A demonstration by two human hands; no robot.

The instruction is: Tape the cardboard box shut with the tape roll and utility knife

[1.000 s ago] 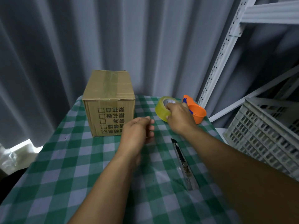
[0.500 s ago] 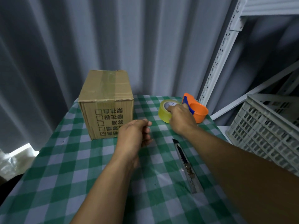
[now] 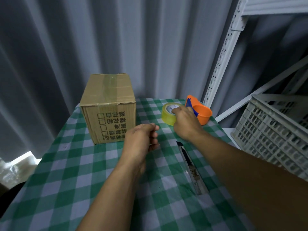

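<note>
A brown cardboard box (image 3: 108, 107) with printed characters on its near side stands at the table's back left; a strip of clear tape runs across its closed top. The yellowish tape roll (image 3: 168, 113) lies at the back right, and my right hand (image 3: 185, 124) grips it with a fingertip in its core. A worn utility knife (image 3: 191, 167) lies lengthwise on the cloth under my right forearm. My left hand (image 3: 141, 139) hovers just right of the box, fingers curled loosely and holding nothing.
An orange tape dispenser (image 3: 200, 112) sits right behind the roll. The green checked tablecloth (image 3: 66, 180) covers the table. A grey plastic crate (image 3: 275, 130) and a white metal shelf upright (image 3: 221, 52) stand to the right; a grey curtain hangs behind.
My right hand has stayed on the tape roll, its finger settling into the core. My left hand has curled a little. The view has shifted slightly.
</note>
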